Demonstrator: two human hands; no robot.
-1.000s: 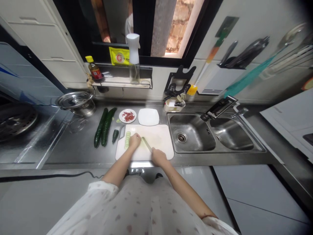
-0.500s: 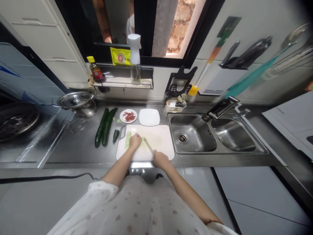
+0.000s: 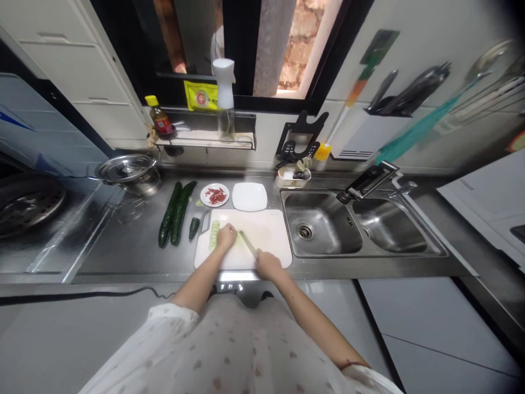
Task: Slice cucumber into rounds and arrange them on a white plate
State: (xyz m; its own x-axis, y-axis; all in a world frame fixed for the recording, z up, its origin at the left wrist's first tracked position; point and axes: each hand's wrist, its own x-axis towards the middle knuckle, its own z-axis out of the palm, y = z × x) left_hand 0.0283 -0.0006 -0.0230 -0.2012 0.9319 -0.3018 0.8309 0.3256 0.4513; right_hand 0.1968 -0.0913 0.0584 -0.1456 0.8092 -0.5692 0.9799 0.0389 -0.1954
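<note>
White cutting board (image 3: 268, 223) lies under both my hands, just below the centre of the frame. My left hand (image 3: 227, 236) is bunched, fingers curled and thumb tucked in; it covers whatever lies beneath, so I can't tell if it's gripping anything. My right hand (image 3: 268, 265) is closed around the handle of a knife (image 3: 248, 244), hiding that handle, with the blade slanting up toward my left fingers. Faint pale green by the blade is too small to make out. Cucumber slices (image 3: 214, 230) stand in a row on the board's left side, partly behind my left hand. Farther left sit a dark cucumber end (image 3: 194, 227) and two whole cucumbers (image 3: 176, 214). In the upper left, a yellow packet (image 3: 198, 94) carries a round red emblem, and a yellow-capped bottle (image 3: 161, 118) a red label; I can't read either. The stove (image 3: 30, 205) is cut off at the left edge.
</note>
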